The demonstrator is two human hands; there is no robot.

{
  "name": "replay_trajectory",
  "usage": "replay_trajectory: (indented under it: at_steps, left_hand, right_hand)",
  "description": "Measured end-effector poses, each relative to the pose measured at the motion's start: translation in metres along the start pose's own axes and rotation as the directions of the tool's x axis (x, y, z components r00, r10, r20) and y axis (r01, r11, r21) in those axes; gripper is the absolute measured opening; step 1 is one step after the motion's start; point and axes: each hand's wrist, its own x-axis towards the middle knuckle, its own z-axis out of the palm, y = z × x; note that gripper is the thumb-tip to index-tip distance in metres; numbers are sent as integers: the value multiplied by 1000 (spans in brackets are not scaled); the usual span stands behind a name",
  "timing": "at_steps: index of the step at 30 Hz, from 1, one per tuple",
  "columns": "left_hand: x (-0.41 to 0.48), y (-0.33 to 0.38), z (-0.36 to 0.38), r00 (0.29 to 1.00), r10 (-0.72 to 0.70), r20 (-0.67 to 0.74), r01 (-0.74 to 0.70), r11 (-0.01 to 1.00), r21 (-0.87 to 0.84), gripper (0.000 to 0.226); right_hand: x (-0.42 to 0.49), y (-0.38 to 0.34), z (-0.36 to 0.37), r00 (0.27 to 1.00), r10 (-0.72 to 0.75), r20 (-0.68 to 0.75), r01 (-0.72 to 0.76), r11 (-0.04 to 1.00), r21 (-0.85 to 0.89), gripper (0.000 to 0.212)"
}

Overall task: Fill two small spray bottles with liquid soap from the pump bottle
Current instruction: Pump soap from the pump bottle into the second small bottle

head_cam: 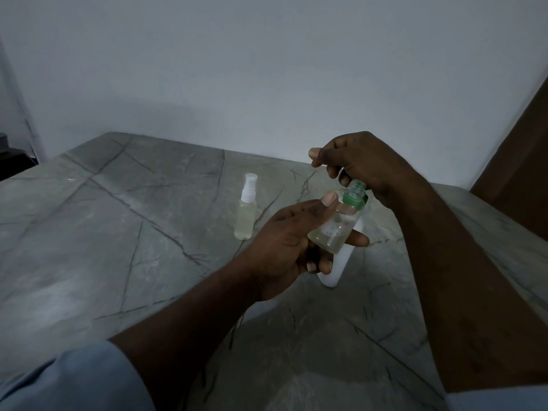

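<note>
Above the table (118, 232), left hand (284, 241) gripping open spray bottle (338, 226), neck tilted up-right, right hand (364, 164) closed

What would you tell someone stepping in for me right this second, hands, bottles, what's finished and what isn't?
Left hand: holding the open spray bottle, tilted, neck uncapped, some pale liquid in the bottom.
Right hand: closed at that bottle's neck; what it grips is hidden, I can't tell if it's the sprayer top.
Capped spray bottle: standing on the grey table, sprayer on, filled with pale liquid; looks done.
White bottle: upright on the table behind the left hand, top hidden; probably the soap source.
Left: check the held bottle's fill level, top up if needed, fit its sprayer, set it down.
</note>
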Motion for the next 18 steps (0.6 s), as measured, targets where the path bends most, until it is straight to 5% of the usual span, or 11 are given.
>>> replay_trajectory:
  at_steps: [18]
  left_hand:
    - [-1, -1, 1, 1000, 5, -3, -5, 1000, 0, 42]
  right_hand:
    - [1, 4, 2, 1000, 22, 22, -23, 999, 38, 25]
